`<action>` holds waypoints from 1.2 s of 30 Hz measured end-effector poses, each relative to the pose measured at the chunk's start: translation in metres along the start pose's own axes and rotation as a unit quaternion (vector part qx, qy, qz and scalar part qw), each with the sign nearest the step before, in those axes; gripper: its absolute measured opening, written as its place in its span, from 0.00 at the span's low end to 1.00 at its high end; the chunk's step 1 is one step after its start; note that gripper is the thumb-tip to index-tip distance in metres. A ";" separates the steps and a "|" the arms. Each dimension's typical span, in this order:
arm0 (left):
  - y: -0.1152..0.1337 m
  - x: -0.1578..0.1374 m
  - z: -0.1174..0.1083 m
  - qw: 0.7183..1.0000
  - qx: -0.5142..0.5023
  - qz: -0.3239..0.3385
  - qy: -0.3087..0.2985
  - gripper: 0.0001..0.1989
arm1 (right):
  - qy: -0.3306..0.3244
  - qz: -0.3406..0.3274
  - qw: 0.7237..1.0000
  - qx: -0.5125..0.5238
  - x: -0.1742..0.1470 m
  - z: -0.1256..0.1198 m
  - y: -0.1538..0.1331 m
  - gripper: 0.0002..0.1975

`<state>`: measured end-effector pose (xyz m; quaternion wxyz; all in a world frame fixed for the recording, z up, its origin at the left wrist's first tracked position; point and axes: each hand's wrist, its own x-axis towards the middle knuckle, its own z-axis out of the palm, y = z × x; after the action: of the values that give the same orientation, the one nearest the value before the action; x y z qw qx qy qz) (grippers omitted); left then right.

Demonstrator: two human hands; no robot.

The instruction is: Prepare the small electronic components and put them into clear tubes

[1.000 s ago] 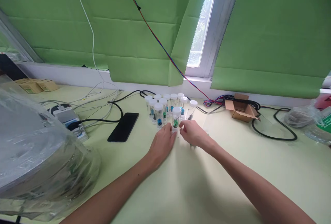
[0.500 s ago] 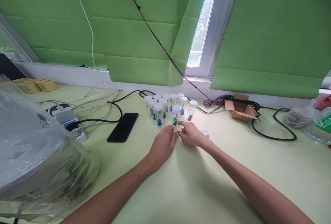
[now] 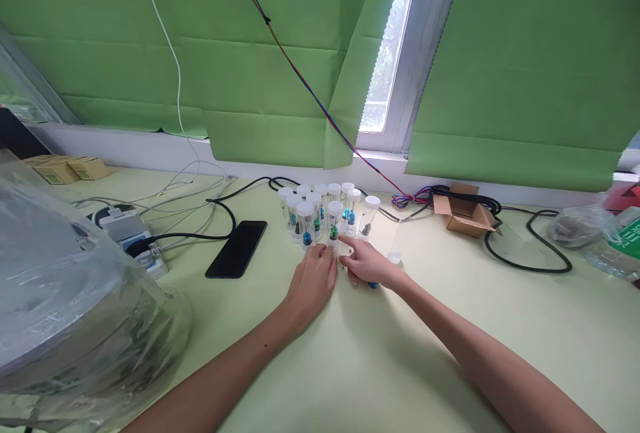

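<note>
Several clear tubes with white caps stand upright in a cluster, with small blue, green or dark pieces inside. My left hand (image 3: 313, 279) rests palm down, fingers stretched toward the base of the front tube with a green piece (image 3: 335, 219). My right hand (image 3: 367, 263) points its index finger at that tube's lower right side; contact is unclear. Its other fingers are curled, and what they hold is hidden. A small blue piece (image 3: 373, 284) peeks out below this palm. Right of the hand lies a loose white cap (image 3: 394, 257). Another capped tube (image 3: 369, 216) stands behind it.
A black phone (image 3: 236, 249) lies left of the tubes, near a power strip (image 3: 150, 256) with cables. Clear plastic sheeting (image 3: 90, 299) bulges at the left. An open cardboard box (image 3: 463, 213) and a black cable (image 3: 530, 266) are at the right.
The front tube with the green piece has shifted slightly left, closer to the cluster. My right index finger has stretched out, and the blue piece now shows beneath that hand.
</note>
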<state>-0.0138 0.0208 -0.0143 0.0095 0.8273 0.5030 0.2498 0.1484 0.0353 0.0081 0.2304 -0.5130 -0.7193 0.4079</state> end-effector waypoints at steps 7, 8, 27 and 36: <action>0.001 0.000 -0.003 0.997 0.071 0.039 -0.015 0.10 | 0.006 -0.021 0.999 -0.043 0.001 0.004 0.001 0.28; 0.001 0.000 -0.003 0.997 0.067 0.045 -0.018 0.10 | 0.013 -0.024 0.998 -0.052 0.002 0.004 0.001 0.27; -0.002 0.000 -0.001 0.998 -0.014 0.064 -0.022 0.09 | 0.168 -0.063 0.969 -0.169 -0.002 -0.017 -0.015 0.17; 0.013 -0.005 -0.008 0.996 -0.009 0.083 -0.038 0.13 | 0.144 -0.073 0.959 -0.231 0.005 -0.012 -0.009 0.28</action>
<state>-0.0085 0.0086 -0.0058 0.0151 0.8751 0.4295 0.2226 0.1505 0.0433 0.0220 0.2364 -0.5516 -0.7885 0.1343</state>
